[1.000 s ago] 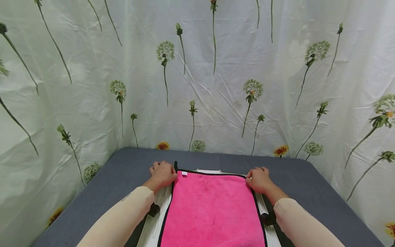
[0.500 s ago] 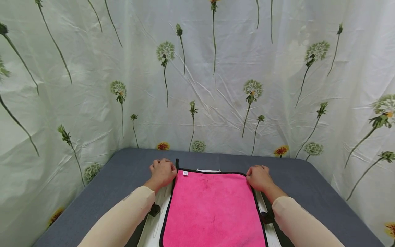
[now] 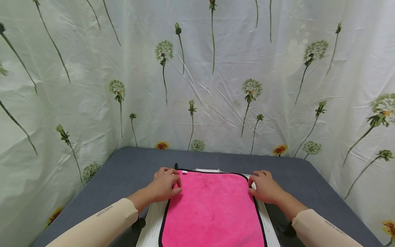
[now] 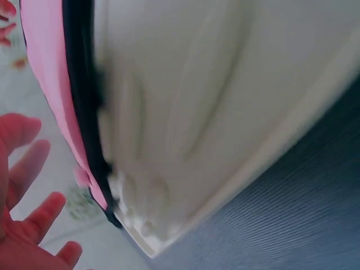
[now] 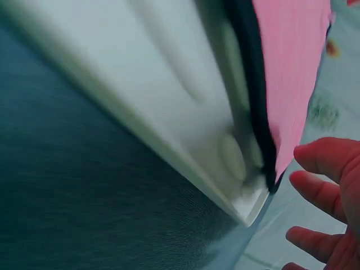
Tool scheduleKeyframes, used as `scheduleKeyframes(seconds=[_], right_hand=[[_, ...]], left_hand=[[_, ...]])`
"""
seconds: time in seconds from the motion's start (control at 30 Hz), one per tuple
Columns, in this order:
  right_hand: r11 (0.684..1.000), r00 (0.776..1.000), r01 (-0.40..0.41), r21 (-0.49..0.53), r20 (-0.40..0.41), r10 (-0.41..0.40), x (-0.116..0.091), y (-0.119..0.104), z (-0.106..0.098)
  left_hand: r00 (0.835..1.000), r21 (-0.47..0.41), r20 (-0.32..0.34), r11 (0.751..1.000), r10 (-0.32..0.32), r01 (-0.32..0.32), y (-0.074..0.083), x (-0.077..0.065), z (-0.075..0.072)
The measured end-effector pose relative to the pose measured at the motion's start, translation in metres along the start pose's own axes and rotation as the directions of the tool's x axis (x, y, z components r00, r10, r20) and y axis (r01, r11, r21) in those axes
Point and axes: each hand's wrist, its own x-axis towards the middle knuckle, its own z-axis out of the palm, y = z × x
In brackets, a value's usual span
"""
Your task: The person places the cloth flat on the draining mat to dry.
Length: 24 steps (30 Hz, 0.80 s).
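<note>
A pink cloth (image 3: 213, 209) with black edging and a small white label lies spread over a white ridged plastic tray or panel (image 3: 152, 224). My left hand (image 3: 165, 185) hovers at the cloth's far left corner, fingers loosely bent. On the opposite side, my right hand (image 3: 266, 188) is by the far right corner. Both wrist views show the fingers spread and apart from the cloth, with nothing held. Along both sides the white panel (image 4: 174, 107) sticks out past the black edging (image 5: 256, 79). The near end of the cloth is cut off by the frame.
The panel rests on a dark grey covered table (image 3: 290, 178). Behind and beside it hangs a white curtain (image 3: 216, 85) printed with dandelions. A dark wrist-worn device (image 3: 138, 224) shows under the left forearm.
Both hands were pinching the cloth's far corners; they have let go, with the fingers loosened. The left hand has come slightly nearer, and both forearms have swung outward. The cloth's far edge has settled slightly.
</note>
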Motion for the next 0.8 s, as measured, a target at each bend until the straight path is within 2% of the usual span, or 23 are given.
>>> scheduleKeyframes(seconds=[0.1,0.2,0.37,0.43,0.57,0.7,0.77,0.8], right_hand=[[0.998,0.998,0.062,0.001,0.001,-0.062,-0.019,-0.007,0.000],[0.996,0.996,0.087,0.026,0.027,-0.088,-0.037,-0.012,0.001],[0.986,0.986,0.127,0.105,0.095,-0.137,-0.065,-0.015,0.003],[0.978,0.979,0.173,0.116,0.092,-0.184,-0.075,-0.015,0.006],[0.959,0.959,0.263,0.104,0.085,-0.272,-0.091,-0.013,0.011],[0.941,0.937,0.300,0.155,0.137,-0.322,-0.098,-0.006,0.016],[0.922,0.921,0.353,0.159,0.117,-0.373,-0.101,0.000,0.022],[0.898,0.902,0.410,0.156,0.076,-0.425,-0.101,0.005,0.027]], left_hand=[[0.996,-0.036,0.052,0.997,0.070,-0.068,0.006,-0.020,-0.001],[0.984,-0.047,0.128,0.992,0.125,-0.119,0.007,-0.038,-0.004],[0.953,-0.061,0.274,0.991,0.130,-0.118,0.005,-0.056,-0.009],[0.940,-0.081,0.313,0.990,0.136,-0.116,0.004,-0.061,-0.011],[0.913,-0.134,0.345,0.974,0.219,-0.183,0.007,-0.074,-0.015],[0.884,-0.156,0.350,0.950,0.309,-0.270,0.010,-0.087,-0.016],[0.877,-0.147,0.345,0.942,0.334,-0.302,0.011,-0.091,-0.016],[0.875,-0.136,0.337,0.938,0.346,-0.319,0.011,-0.092,-0.016]])
